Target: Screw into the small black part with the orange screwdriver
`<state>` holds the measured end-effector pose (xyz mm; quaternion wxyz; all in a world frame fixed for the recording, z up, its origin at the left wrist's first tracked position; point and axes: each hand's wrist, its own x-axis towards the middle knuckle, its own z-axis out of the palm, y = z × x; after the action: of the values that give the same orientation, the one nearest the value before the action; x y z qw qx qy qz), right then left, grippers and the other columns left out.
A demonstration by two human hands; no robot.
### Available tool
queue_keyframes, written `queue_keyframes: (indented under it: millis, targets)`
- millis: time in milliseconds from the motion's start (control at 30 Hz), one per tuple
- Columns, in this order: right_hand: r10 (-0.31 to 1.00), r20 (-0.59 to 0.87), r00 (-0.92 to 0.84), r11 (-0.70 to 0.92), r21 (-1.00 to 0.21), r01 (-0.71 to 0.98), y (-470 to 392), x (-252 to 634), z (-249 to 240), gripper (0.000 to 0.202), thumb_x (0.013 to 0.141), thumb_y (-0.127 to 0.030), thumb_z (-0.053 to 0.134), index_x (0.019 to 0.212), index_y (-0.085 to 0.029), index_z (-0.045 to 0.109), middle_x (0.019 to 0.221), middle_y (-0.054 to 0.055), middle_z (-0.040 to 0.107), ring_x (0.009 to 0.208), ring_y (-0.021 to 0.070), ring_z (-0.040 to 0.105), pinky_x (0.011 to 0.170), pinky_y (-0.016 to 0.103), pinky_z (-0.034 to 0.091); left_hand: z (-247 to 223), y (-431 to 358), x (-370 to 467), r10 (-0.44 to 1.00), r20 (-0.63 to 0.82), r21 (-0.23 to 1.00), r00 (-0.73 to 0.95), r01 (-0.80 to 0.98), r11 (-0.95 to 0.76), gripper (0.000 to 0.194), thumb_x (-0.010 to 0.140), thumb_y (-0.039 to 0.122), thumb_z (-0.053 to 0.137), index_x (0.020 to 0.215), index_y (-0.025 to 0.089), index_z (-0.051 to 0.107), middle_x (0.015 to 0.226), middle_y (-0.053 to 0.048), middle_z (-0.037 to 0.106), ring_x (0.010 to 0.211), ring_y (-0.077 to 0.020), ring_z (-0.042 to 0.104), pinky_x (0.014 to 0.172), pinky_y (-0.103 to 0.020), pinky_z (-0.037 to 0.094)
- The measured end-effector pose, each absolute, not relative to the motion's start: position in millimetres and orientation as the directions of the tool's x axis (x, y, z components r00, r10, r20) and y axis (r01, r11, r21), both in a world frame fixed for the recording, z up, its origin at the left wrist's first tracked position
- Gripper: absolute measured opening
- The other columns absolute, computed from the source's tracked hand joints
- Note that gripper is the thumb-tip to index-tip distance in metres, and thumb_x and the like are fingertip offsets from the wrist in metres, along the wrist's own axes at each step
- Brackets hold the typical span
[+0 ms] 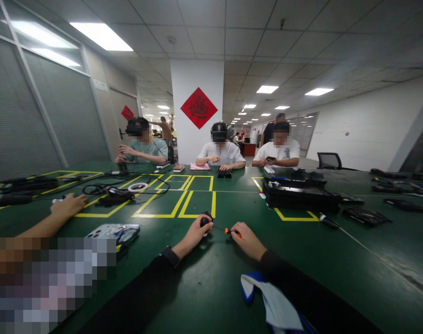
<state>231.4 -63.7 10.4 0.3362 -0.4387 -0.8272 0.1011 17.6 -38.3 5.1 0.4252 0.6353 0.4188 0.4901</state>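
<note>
On the white pillar (pixel 197 74) there is a red diamond sign (pixel 199 108) with dark characters, which look like Chinese writing, but the exact words are not legible. On the door (pixel 116 104), a smaller red diamond (pixel 127 112), and on a white shirt (pixel 276 150), a dark print (pixel 287 152), are also unreadable.

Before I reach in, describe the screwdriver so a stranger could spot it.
On the green table, find the yellow tape outlines. Nearer the camera, the right grip holds the screwdriver, its thin shaft towards the black device in the left grip. Its orange parts set it apart from that device.
</note>
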Motion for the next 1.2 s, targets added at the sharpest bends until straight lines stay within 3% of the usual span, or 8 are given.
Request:
queue_keyframes:
  millis: [300, 467, 800, 1033, 1200]
  targets:
    - [0.818, 0.442, -0.367, 0.569, -0.534, 0.626, -68.4, 230.0, 12.9, 0.014, 0.075, -0.023, 0.052, 0.087, -0.017, 0.054, 0.085, 0.003, 0.053, 0.081, 0.0145, 0.047, 0.073, 0.026, 0.038, 6.7, -39.7, 19.1, 0.948, 0.275, 0.950, 0.162, 0.107, -0.293, 0.024, 0.069, 0.035, 0.054, 0.086, 0.018, 0.050, 0.073, 0.001, 0.053, 0.061, -0.0091, 0.052, 0.058, -0.021, 0.040]
    - [0.818, 0.443, -0.367, 0.566, -0.504, 0.653, -65.5, 230.0, 11.8, 0.015, 0.081, -0.019, 0.042, 0.079, -0.016, 0.056, 0.082, 0.004, 0.054, 0.081, 0.0148, 0.047, 0.075, 0.027, 0.037, 8.0, -40.8, 20.2, 0.954, 0.261, 0.955, 0.148, 0.105, -0.278, 0.023, 0.069, 0.034, 0.054, 0.085, 0.018, 0.050, 0.072, 0.001, 0.053, 0.061, -0.0091, 0.053, 0.058, -0.020, 0.040]
    - [0.802, 0.451, -0.392, 0.591, -0.499, 0.634, -67.9, 230.5, 13.2, 0.017, 0.072, -0.018, 0.053, 0.089, -0.018, 0.052, 0.084, 0.002, 0.053, 0.079, 0.0140, 0.048, 0.071, 0.025, 0.037, 7.4, -39.1, 17.5, 0.949, 0.270, 0.953, 0.161, 0.097, -0.287, 0.025, 0.069, 0.035, 0.055, 0.087, 0.017, 0.050, 0.073, 0.001, 0.054, 0.062, -0.0093, 0.053, 0.057, -0.020, 0.041]
    - [0.798, 0.469, -0.378, 0.577, -0.412, 0.706, -68.1, 229.0, 15.7, 0.009, 0.079, -0.021, 0.046, 0.078, -0.016, 0.054, 0.081, 0.004, 0.051, 0.080, 0.0152, 0.046, 0.073, 0.028, 0.036, 7.2, -40.5, 18.7, 0.949, 0.275, 0.952, 0.156, 0.096, -0.292, 0.026, 0.069, 0.036, 0.054, 0.087, 0.017, 0.051, 0.076, 0.000, 0.054, 0.063, -0.0097, 0.054, 0.059, -0.022, 0.042]
    - [0.805, 0.448, -0.389, 0.579, -0.450, 0.681, -68.6, 230.8, 14.1, 0.007, 0.075, -0.019, 0.051, 0.082, -0.017, 0.051, 0.081, 0.003, 0.051, 0.076, 0.0144, 0.046, 0.069, 0.026, 0.036, 7.5, -39.9, 18.0, 0.953, 0.265, 0.952, 0.147, 0.115, -0.283, 0.026, 0.069, 0.036, 0.054, 0.087, 0.017, 0.051, 0.073, 0.001, 0.054, 0.062, -0.0101, 0.054, 0.059, -0.022, 0.041]
